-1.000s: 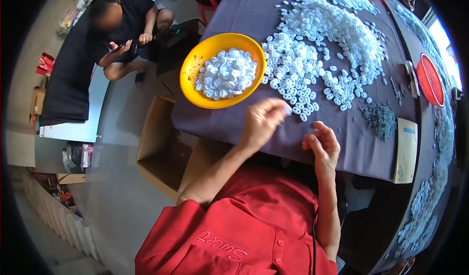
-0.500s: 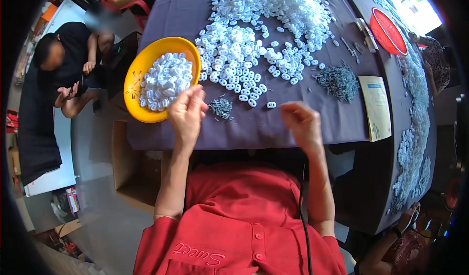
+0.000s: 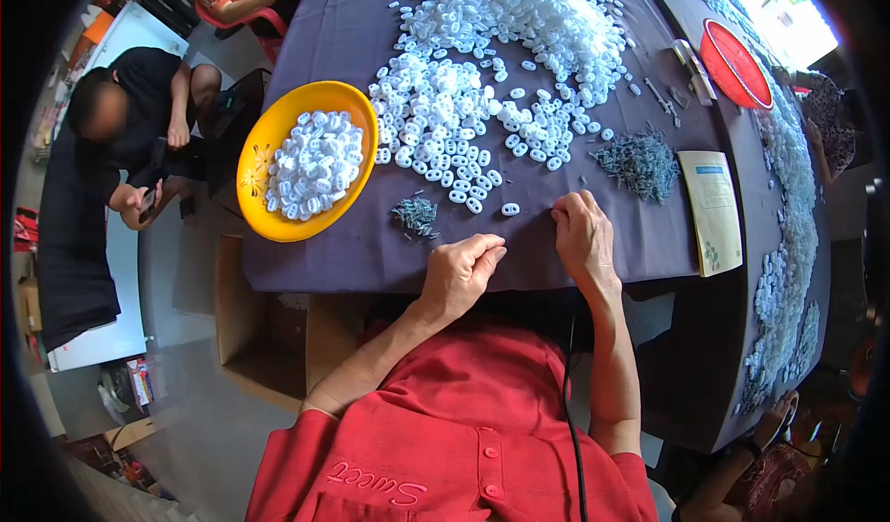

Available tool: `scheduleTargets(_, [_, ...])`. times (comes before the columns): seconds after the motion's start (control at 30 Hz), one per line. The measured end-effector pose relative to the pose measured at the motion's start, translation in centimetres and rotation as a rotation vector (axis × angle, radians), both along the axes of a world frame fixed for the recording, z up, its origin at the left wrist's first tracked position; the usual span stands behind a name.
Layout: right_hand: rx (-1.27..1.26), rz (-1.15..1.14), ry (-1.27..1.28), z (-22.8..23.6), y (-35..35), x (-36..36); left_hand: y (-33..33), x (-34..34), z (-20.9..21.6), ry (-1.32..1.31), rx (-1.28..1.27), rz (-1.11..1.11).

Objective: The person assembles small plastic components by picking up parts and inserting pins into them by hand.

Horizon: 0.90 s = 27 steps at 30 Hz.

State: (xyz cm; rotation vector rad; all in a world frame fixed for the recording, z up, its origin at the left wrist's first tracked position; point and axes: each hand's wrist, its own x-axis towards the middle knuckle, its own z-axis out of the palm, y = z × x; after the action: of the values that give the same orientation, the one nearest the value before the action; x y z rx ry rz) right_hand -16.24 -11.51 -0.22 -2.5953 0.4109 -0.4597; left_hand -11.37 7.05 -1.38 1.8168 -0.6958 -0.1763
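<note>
My left hand [image 3: 461, 276] is by the table's near edge, thumb and forefinger pressed together; anything between them is too small to make out. To its right, my right hand [image 3: 586, 239] rests low over the dark cloth [image 3: 528, 267] with curled fingers, their tips hidden. A single white oval two-hole plastic piece [image 3: 510, 210] lies between and beyond the hands, at the tip of a large heap of such pieces [image 3: 436, 105]. Small grey pins [image 3: 415, 216] form a little pile beyond my left hand. A bigger pile of grey pins [image 3: 640, 165] lies beyond my right hand.
A yellow bowl [image 3: 255, 119] of white pieces stands at the table's left edge. On the right are a paper booklet [image 3: 711, 211], a red basket [image 3: 737, 63] and a second table covered with pieces [image 3: 788, 216]. An open cardboard box [image 3: 246, 337] stands below. Other people sit around.
My left hand has moved from beside the yellow bowl rightward and nearer to me, toward my right hand. My right hand has lowered slightly to the cloth.
</note>
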Motion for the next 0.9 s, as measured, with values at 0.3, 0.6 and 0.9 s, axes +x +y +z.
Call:
scheduleTargets(0.3, [0.187, -0.099, -0.233, -1.4, -0.5, -0.7, -0.8, -0.1, 0.3, -0.143, 0.101, 0.023])
scheduleTargets(0.6, [0.241, -0.076, -0.347, -1.4, -0.6, -0.6, -0.8, 0.3, 0.9, -0.086, 0.172, -0.013])
scheduleTargets(0.9, [0.397, -0.028, -0.368, -1.1, -0.8, -0.7, -3.8, 6.4, 2.5, -0.168, 0.213, 0.056])
